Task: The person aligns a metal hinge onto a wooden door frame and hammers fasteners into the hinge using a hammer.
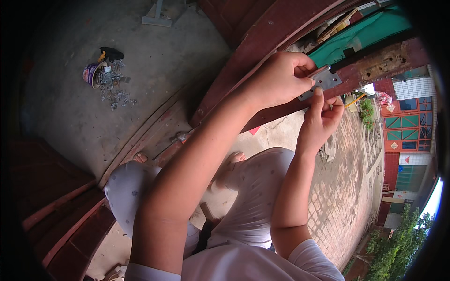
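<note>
A grey metal hinge plate (332, 80) with several holes lies against a dark red wooden door edge (349, 85). My left hand (281, 79) comes from above and to the left, its thumb and bent fingers closed at the plate's upper left edge. From below, my right hand (321, 124) presses its thumb on the plate's lower part, fingers curled at the wood's lower edge. Farther right along the wood is a bare, worn recess (384, 64) with holes. The left fingertips partly hide the plate, so a small piece between them would not show.
On the concrete floor at the left, a tipped tub (90, 75) lies beside scattered metal hardware (115, 86) and a black item (111, 53). A raised threshold (140, 129) runs past my feet. Green sheeting (365, 35) hangs behind the wood; brick paving (337, 196) lies right.
</note>
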`<state>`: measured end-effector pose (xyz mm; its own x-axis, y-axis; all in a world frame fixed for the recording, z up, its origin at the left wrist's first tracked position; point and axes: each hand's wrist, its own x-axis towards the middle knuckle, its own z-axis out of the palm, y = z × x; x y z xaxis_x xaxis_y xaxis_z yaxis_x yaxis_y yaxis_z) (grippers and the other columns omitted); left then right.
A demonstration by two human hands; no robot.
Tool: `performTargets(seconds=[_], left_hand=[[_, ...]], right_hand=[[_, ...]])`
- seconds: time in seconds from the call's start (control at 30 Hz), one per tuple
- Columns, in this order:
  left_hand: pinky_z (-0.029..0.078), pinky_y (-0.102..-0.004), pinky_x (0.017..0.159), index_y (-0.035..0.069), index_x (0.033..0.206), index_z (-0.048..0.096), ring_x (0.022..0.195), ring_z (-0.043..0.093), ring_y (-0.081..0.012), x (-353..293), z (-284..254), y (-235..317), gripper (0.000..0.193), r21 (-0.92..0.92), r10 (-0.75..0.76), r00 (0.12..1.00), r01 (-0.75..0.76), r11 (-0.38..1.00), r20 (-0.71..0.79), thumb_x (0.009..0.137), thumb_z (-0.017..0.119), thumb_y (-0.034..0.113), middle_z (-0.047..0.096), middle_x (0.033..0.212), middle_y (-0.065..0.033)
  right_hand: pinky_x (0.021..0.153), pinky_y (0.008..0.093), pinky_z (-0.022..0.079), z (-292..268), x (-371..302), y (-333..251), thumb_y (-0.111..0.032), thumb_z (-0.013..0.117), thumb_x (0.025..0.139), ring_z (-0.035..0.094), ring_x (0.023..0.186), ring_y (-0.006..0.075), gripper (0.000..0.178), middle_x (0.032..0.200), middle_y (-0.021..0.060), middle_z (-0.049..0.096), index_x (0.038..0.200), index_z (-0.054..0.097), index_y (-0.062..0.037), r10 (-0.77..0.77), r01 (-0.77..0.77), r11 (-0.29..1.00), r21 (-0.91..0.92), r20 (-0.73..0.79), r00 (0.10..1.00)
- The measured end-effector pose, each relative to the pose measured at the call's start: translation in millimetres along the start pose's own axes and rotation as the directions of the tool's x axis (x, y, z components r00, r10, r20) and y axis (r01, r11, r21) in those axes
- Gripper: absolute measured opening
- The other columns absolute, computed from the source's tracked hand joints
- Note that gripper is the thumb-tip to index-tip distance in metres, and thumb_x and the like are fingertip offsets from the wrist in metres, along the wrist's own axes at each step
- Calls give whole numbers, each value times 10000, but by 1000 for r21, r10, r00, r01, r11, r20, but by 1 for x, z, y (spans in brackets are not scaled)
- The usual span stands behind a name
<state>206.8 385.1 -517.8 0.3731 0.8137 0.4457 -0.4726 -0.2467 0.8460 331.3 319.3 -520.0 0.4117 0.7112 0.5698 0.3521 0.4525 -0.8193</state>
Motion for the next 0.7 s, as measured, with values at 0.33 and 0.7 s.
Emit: performTargets(seconds=[0.33,0.7], left_hand=[[497,-258,774,-58,1018,638,830,629,-118,-4,-4,6,209,64,-9,1000,9,998,1,846,655,61,684,901,-79],[497,-256,768,-55,1010,636,843,635,-120,-5,-3,5,196,102,26,999,-24,995,-21,876,639,87,685,896,-81]], right_hand=[[539,157,278,0,-1,3,-107,673,885,363,602,-3,247,674,-70,438,923,432,-69,13,-13,1000,-9,-9,1000],[534,159,269,6,-2,-3,-103,668,889,349,595,4,243,673,-70,412,907,427,-78,-19,17,999,-38,-59,998]])
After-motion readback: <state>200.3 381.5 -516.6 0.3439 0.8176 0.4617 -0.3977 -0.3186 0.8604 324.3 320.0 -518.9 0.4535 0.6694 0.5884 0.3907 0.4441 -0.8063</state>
